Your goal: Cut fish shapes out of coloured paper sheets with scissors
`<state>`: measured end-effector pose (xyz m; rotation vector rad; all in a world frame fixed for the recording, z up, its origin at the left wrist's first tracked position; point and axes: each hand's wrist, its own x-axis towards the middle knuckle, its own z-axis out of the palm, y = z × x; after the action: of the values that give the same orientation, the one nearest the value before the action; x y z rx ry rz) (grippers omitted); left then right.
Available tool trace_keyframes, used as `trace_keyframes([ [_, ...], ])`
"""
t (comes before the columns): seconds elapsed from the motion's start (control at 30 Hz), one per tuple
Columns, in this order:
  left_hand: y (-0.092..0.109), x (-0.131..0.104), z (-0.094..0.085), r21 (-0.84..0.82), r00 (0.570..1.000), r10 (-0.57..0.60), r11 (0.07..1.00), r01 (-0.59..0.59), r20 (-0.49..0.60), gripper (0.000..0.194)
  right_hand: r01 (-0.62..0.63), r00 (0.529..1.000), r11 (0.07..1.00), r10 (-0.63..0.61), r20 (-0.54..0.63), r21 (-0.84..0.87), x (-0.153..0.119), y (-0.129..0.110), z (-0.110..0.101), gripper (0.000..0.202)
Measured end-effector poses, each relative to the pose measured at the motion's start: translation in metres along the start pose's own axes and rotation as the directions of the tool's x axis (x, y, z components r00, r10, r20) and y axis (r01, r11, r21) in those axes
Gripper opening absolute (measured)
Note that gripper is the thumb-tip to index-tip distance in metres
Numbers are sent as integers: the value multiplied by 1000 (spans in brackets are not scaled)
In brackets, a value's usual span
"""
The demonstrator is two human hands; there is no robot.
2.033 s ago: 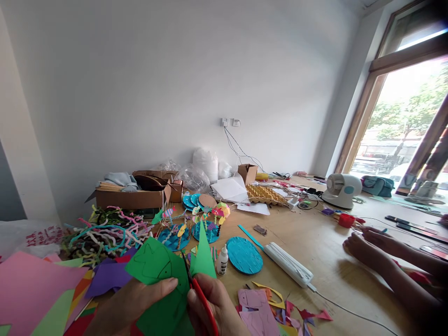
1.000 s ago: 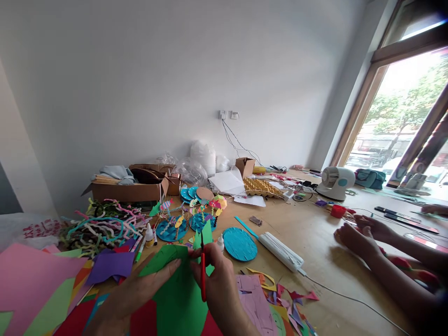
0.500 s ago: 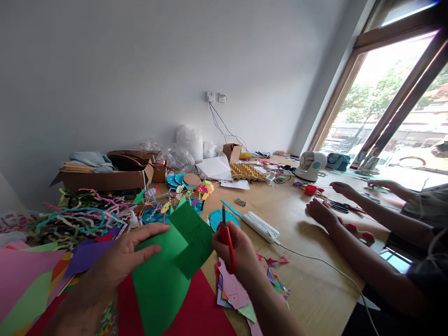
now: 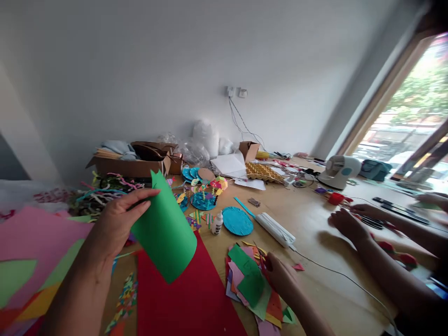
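My left hand (image 4: 121, 219) pinches the upper left edge of a curling green sheet (image 4: 168, 233), lifted over a red sheet (image 4: 189, 298). At the right of the red sheet, my right hand (image 4: 278, 273) is closed round the red scissors (image 4: 262, 261), which are partly hidden by the fingers. Touching or just left of that hand, a cut green piece (image 4: 247, 275) lies on a pile of coloured paper pieces (image 4: 238, 275). A white glue bottle (image 4: 217, 224) stands beside a blue disc (image 4: 238, 220).
A power strip (image 4: 275, 229) with a white cable lies right of the disc. Another person's hands (image 4: 350, 226) work at the right, near a white fan (image 4: 339, 171). Cardboard boxes (image 4: 129, 168) stand at the back; coloured paper (image 4: 38, 233) covers the left.
My right hand has moved down to the paper pile, and the green piece now lies there, apart from the sheet. My left hand has moved the sheet slightly leftward. The view has turned left.
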<state>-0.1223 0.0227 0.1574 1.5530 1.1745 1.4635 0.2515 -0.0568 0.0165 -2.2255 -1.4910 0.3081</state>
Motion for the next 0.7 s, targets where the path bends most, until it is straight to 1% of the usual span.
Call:
trace_keyframes([
  [0.07, 11, 4, -3, -15, 996, 68, 998, -69, -51, 27, -4, 1000, 999, 3, -28, -48, 2, 0, -5, 20],
  [0.13, 22, 8, -12, 1, 980, 161, 987, -162, -118, 29, 38, 998, 998, -41, -51, -56, 1, -7, -13, 23],
  [0.2, 33, 11, -26, 99, 955, 243, 969, -229, -172, 32, 122, 990, 992, -122, -65, -9, -3, -20, -20, 31],
  [0.27, 41, 14, -46, 257, 933, 295, 936, -239, -206, 35, 211, 975, 976, -206, -83, 51, -9, -37, -22, 34],
  [0.33, 43, 14, -70, 432, 930, 288, 886, -168, -230, 40, 292, 956, 950, -288, -53, 107, -15, -55, -19, 33],
  [0.37, 42, 14, -82, 509, 937, 256, 855, -104, -238, 43, 327, 945, 936, -327, -25, 128, -17, -62, -15, 32],
  [0.4, 40, 13, -95, 585, 938, 214, 811, -14, -273, 45, 361, 931, 921, -366, 6, 146, -18, -69, -11, 31],
  [0.43, 37, 12, -108, 625, 936, 181, 779, 51, -301, 46, 396, 913, 904, -407, 38, 162, -19, -75, -6, 31],
  [0.53, 22, 8, -146, 686, 932, 115, 708, 166, -344, 50, 485, 852, 849, -513, 104, 210, -19, -88, 9, 28],
  [0.57, 15, 7, -157, 700, 929, 95, 685, 199, -357, 52, 501, 838, 837, -533, 116, 222, -18, -91, 15, 28],
  [0.63, -2, 4, -176, 719, 920, 60, 645, 260, -386, 54, 511, 822, 824, -551, 140, 243, -18, -94, 24, 29],
  [0.7, -22, 1, -192, 723, 920, 37, 630, 282, -391, 47, 515, 812, 817, -562, 158, 257, -19, -96, 31, 28],
])
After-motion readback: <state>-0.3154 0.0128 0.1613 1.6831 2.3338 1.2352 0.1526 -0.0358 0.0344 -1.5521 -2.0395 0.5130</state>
